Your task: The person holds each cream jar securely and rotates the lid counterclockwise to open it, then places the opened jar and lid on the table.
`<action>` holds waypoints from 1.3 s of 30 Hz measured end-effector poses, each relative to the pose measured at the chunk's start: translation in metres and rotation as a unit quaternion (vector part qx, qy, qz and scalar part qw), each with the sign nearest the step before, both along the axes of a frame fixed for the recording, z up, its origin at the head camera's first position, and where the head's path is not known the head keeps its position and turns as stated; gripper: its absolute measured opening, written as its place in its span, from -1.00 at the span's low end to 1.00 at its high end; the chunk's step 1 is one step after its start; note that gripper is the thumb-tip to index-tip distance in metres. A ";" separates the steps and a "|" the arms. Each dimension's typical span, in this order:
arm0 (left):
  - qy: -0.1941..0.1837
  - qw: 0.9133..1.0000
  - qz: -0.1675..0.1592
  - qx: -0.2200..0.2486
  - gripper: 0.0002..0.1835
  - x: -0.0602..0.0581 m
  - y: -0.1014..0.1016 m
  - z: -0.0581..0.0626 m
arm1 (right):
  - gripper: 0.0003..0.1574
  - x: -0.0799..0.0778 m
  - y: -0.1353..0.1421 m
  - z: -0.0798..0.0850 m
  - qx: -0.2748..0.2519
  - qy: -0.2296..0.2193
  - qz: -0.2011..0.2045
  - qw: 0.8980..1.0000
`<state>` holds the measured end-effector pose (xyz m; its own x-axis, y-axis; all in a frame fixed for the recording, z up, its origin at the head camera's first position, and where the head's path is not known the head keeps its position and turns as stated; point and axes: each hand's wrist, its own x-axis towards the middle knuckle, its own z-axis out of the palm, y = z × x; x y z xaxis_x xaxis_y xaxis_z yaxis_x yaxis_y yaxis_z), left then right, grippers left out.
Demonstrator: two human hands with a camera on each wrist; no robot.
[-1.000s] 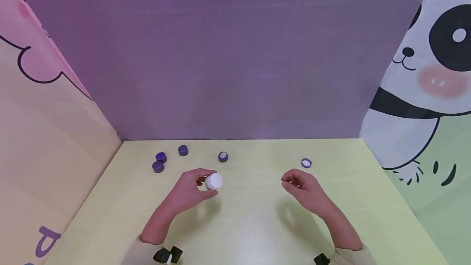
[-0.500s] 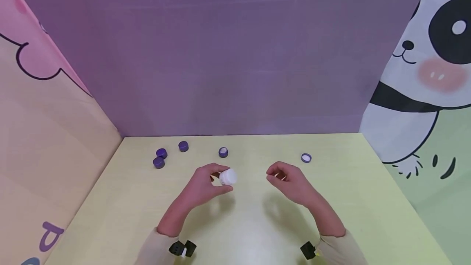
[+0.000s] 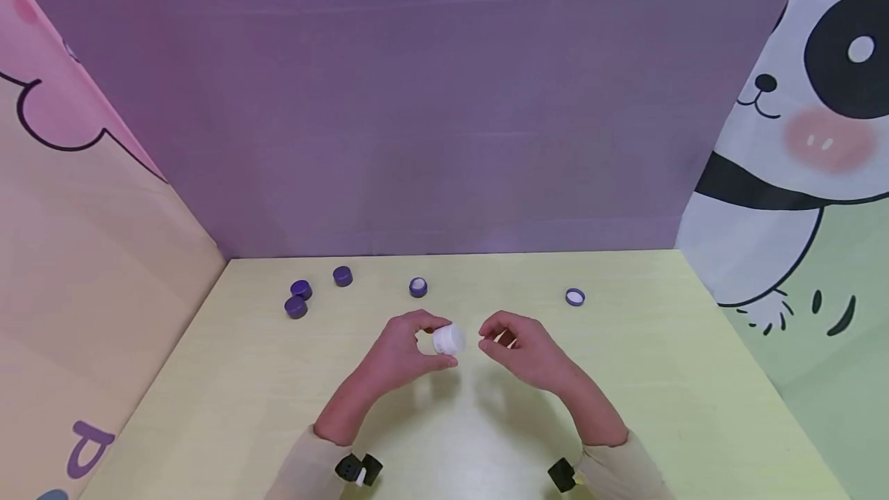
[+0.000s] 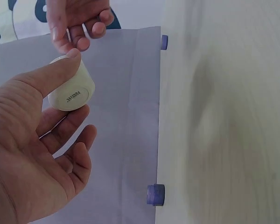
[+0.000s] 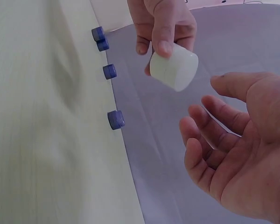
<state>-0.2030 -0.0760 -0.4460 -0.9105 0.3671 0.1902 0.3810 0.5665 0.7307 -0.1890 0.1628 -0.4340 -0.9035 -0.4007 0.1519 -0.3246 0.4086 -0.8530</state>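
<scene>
Above the middle of the table, my left hand (image 3: 403, 353) pinches a small white jar (image 3: 448, 339) between thumb and fingers. The jar is tilted, its bottom with small dark print facing the left wrist view (image 4: 75, 95), and its smooth white end pointing toward my other hand in the right wrist view. My right hand (image 3: 529, 353) hovers just to the right of the jar, apart from it. Its fingers are loosely bent with nothing between them, as the right wrist view shows the bare palm and fingers (image 5: 219, 135).
Toward the back left of the table (image 3: 208, 376) are three purple round pieces (image 3: 343, 276), two of them touching. A purple round piece with a white top (image 3: 418, 287) sits behind my left hand. Farther right lies a purple ring-like cap with a white inside (image 3: 574, 297). A purple wall (image 3: 444, 114) borders the back.
My left hand has moved right with the white jar and tilted it toward the right. My right hand has moved left, so the two hands are now close together.
</scene>
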 end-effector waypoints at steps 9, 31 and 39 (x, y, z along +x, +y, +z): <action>0.018 1.000 -0.013 0.003 -0.46 0.004 0.008 -0.007 | -0.89 0.001 -0.010 -0.007 0.000 0.009 -0.001 1.000; 0.052 0.998 -0.028 0.006 -0.48 0.008 0.014 -0.016 | -0.65 0.004 -0.020 -0.012 0.050 0.004 -0.048 0.998; 0.055 0.998 -0.038 0.020 -0.47 0.007 0.012 -0.020 | -0.66 0.002 -0.021 -0.014 0.038 0.004 -0.063 0.997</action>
